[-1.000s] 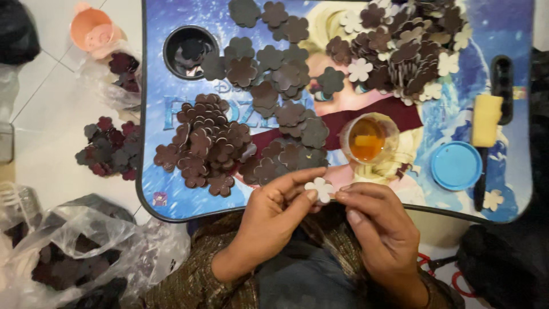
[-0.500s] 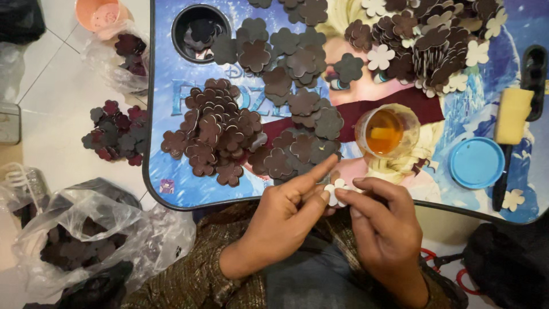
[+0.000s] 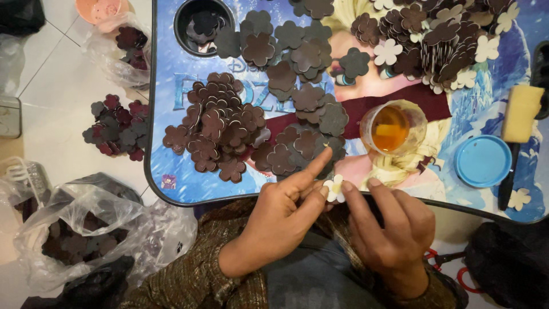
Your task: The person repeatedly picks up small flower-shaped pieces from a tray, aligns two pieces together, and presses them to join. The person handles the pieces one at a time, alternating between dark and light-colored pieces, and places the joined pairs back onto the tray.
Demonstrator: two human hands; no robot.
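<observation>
- Since the earlier frame, left hand [image 3: 286, 214] has raised its forefinger; with right hand [image 3: 392, 229] it pinches a cream flower cutout [image 3: 334, 187] at the desk [image 3: 171, 191] edge.
- Many brown flower cutouts [image 3: 220, 129] lie piled finished-looking; more fill the clear bag [image 3: 86, 234].
- Glue cup [image 3: 393, 128] and blue lid [image 3: 483, 161] sit near, blocking nothing.

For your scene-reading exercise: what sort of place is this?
Probably a home craft corner on a tiled floor: a child's lap table heaped with brown flower cutouts, a glue cup, bagged cutouts; both hands pinch one cream flower.
</observation>
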